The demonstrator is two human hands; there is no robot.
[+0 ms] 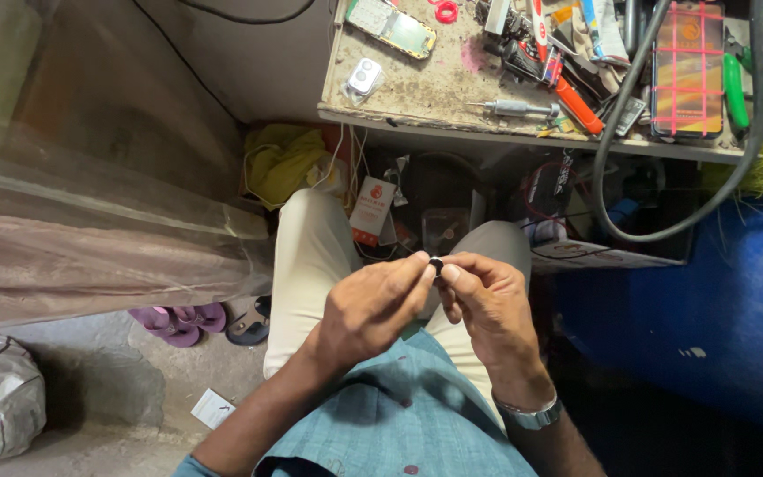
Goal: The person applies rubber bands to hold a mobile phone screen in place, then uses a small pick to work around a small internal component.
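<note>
Here, in the head view, the left hand [373, 305] and the right hand [487, 305] meet above the lap, and between their fingertips sits a small dark round part [435, 263], too small to make out further. Each grip is pressed together on it: thumb and forefinger of both hands pinch the part from opposite sides, which keeps so small a piece steady and close under the eyes. The hands hang clear of the knees, in pale trousers, and well apart from the counter [426, 93] ahead. On that worn counter lie a stripped phone board [392, 26] near the far left corner, a small camera module [364, 77] just beside the front edge, a grey screwdriver [516, 109] lying flat, and a phone with a pink grid on its glass [689, 69] among crowded tools; green-handled pliers [735, 88] rest at the right. A grey hose [664, 231] loops down below the counter's edge. On the floor at the left sit purple sandals [178, 320].
</note>
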